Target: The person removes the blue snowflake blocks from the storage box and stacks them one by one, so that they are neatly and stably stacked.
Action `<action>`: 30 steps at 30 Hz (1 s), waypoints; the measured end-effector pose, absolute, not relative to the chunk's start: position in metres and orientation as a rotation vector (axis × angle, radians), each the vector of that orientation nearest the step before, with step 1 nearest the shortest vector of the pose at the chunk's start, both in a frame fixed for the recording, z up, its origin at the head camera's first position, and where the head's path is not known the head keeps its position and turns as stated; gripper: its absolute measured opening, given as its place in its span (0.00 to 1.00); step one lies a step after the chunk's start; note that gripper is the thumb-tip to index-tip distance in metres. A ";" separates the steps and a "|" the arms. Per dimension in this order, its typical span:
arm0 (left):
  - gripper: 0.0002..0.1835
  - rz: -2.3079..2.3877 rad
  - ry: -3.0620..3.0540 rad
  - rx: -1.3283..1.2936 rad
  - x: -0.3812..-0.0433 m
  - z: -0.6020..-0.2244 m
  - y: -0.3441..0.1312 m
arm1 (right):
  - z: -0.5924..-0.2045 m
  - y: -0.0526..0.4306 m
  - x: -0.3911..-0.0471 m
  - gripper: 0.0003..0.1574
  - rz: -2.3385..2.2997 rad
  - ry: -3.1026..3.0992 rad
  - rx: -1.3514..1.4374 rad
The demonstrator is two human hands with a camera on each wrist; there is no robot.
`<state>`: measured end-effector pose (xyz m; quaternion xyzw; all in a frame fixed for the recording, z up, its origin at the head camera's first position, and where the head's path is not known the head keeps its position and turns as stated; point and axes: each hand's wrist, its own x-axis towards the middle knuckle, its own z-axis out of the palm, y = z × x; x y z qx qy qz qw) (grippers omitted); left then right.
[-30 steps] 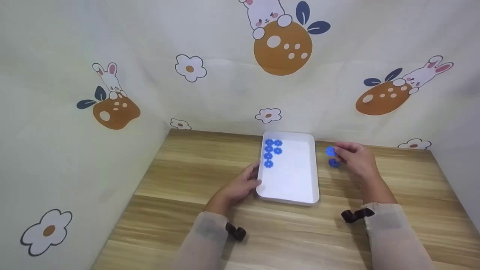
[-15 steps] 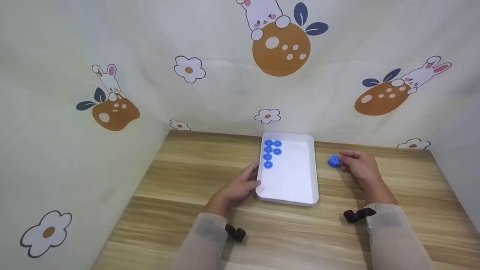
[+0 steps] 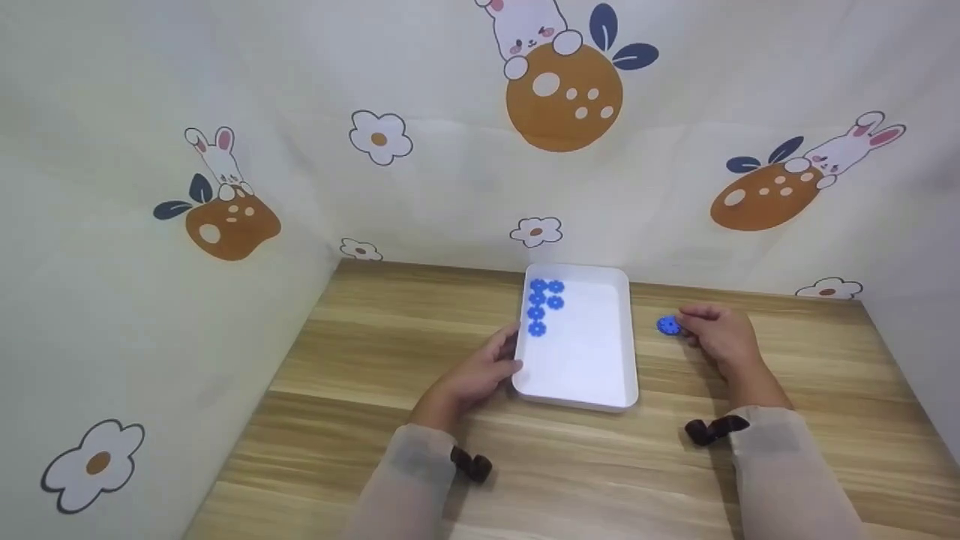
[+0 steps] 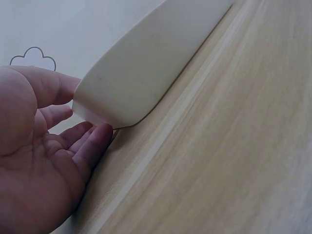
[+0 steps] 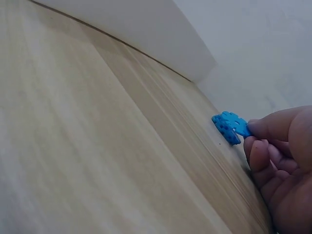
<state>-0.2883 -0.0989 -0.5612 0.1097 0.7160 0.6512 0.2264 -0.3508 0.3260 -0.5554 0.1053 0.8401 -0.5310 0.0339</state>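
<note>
My left hand (image 3: 480, 373) grips the left side of a white rectangular tray (image 3: 581, 367), thumb at the rim. In the left wrist view its fingers touch the corner of the tray wall. Several blue flower-shaped plastic discs (image 3: 536, 313) lie in two columns at the tray's far left. Right of the tray, my right hand (image 3: 721, 337) pinches a blue flower-shaped disc (image 5: 236, 122) between thumb and finger. That disc is tilted over more blue discs (image 5: 223, 129) on the table, overlapping them in the right wrist view.
The wood-grain table (image 3: 360, 330) runs back to a pale cloth wall (image 3: 450, 187) printed with rabbits, oranges and flowers. Similar cloth closes off both sides. A dark strap (image 3: 471, 463) sits at the left sleeve, and another dark strap (image 3: 716, 430) at the right.
My right hand has brought the pinched disc down and nearer, from above and behind the other blue discs to right over them. The left hand and tray have stayed in place.
</note>
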 end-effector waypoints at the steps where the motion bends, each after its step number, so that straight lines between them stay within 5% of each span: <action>1: 0.38 1.789 1.979 0.295 -0.288 -0.561 -0.099 | -0.555 0.326 -0.351 0.31 -1.629 2.584 0.327; 30: 0.39 1.799 1.979 0.299 -0.288 -0.561 -0.098 | -0.558 0.321 -0.353 0.29 -1.534 2.638 0.361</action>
